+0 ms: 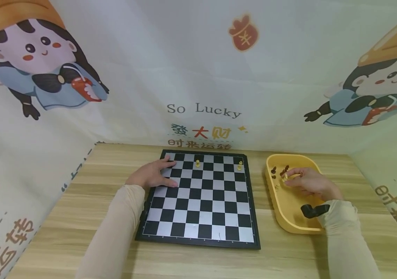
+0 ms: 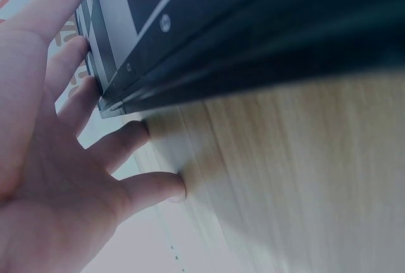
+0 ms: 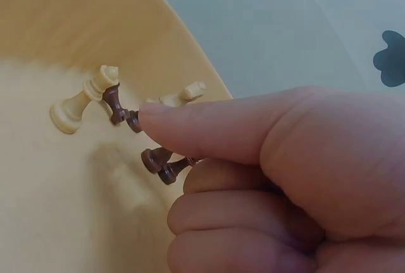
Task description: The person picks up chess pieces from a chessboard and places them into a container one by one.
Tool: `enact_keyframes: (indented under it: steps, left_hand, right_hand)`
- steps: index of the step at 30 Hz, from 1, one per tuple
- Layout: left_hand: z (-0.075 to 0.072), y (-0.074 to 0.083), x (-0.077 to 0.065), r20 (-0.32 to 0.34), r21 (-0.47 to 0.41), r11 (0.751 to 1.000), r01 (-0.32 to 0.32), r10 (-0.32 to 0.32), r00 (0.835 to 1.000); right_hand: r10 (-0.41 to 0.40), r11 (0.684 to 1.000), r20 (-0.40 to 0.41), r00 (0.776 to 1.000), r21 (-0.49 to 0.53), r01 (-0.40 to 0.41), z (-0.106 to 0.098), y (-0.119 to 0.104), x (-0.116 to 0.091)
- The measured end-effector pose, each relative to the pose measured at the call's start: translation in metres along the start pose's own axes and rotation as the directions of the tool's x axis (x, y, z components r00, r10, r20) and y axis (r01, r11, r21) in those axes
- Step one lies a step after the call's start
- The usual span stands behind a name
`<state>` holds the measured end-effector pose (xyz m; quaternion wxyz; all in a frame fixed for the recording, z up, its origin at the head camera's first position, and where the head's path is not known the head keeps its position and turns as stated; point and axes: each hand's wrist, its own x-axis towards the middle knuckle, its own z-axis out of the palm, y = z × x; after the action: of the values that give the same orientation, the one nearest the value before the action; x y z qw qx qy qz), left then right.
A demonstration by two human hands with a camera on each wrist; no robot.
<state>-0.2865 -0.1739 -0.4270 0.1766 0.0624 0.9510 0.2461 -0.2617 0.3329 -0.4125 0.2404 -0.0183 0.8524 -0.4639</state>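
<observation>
My left hand [image 1: 153,175] lies over the left edge of the black-and-white chessboard [image 1: 198,243], thumb and fingers spread. In the left wrist view, two fingertips of the left hand [image 2: 60,184] reach down to the wood beside the board's dark side. Two cream chess pieces stand near the far side: one piece [image 1: 197,163] left of centre, another piece [image 1: 239,166] by the right corner. My right hand [image 1: 310,183] is inside the yellow tray, pinching a cream chess piece [image 1: 285,177]; in the right wrist view the thumb partly covers this piece [image 3: 191,91].
The yellow tray [image 1: 281,221] stands right of the board on the wooden table [image 1: 107,162]. Loose in it are a cream piece [image 3: 74,109] and several dark brown pieces [image 3: 168,173]. A printed cloth [image 1: 132,77] hangs behind the table.
</observation>
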Motion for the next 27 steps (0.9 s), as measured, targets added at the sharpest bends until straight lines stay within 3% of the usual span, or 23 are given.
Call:
enact_keyframes:
  steps: [27]
  left_hand:
    - [0.0000,-0.0030,0.0010,0.010,0.033,0.999,-0.029,0.028,1.000]
  right_hand:
    - [0.005,1.000,0.053,0.999,-0.006,-0.005,0.0013,-0.0035,0.0009]
